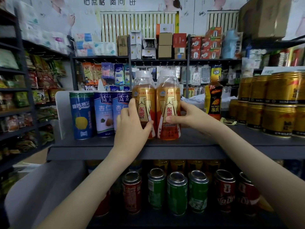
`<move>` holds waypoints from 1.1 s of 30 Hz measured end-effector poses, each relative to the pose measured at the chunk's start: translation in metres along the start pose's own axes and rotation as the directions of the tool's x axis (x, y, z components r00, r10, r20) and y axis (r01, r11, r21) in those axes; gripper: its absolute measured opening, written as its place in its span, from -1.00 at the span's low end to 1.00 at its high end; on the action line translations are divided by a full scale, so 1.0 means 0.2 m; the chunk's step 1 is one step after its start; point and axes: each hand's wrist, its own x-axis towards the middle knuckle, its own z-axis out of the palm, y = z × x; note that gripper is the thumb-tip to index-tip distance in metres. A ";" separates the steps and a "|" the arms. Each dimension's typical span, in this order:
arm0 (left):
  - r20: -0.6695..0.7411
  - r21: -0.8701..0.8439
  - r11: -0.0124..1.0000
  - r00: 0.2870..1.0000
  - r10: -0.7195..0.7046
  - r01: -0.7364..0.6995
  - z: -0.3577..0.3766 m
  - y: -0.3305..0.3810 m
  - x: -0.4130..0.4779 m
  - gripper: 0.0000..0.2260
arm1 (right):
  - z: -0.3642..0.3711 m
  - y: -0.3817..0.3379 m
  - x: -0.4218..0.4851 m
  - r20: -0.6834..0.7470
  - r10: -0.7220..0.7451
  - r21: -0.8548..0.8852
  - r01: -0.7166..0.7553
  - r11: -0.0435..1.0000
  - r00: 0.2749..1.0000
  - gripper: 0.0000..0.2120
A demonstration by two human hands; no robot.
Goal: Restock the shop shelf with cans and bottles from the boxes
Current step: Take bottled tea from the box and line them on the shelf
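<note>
While the left bottle (144,90) and right bottle (168,96) are standing upright and touching on the shelf (198,151), the left hand (132,123) is gripping the former and the right hand (186,116) the latter; blue cans (102,113) are standing just left, gold cans (277,103) well apart rightward.

Far left of my grip: green and red foil snack packets (41,76) on dark racks. Beyond the grip, high up: white ribbed wall radiator (137,23), pastel plastic-wrapped tissue packs (92,45). Behind-right I note stacked red printed cartons (209,45).
</note>
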 end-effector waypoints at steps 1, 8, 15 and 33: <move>0.007 -0.007 1.000 1.000 0.002 -0.002 0.00 0.00 0.01 -0.26 | 0.00 -0.01 0.00 0.012 -0.002 -0.009 0.002 1.000 1.000 -0.44; 0.041 -0.043 0.999 0.999 -0.014 0.015 -0.02 0.00 0.02 -0.24 | 0.05 -0.03 0.00 -0.035 0.027 -0.084 -0.030 0.996 0.999 -0.27; 0.097 -0.065 0.994 0.992 -0.078 0.085 -0.03 0.04 0.01 -0.23 | 0.01 -0.04 -0.05 -0.060 0.085 -0.154 -0.093 0.984 0.995 -0.19; 0.102 0.150 0.911 0.910 -0.402 0.385 -0.50 -0.12 -1.18 -0.63 | 1.01 -0.04 -0.83 0.129 -0.339 -0.290 0.362 0.886 0.932 -0.66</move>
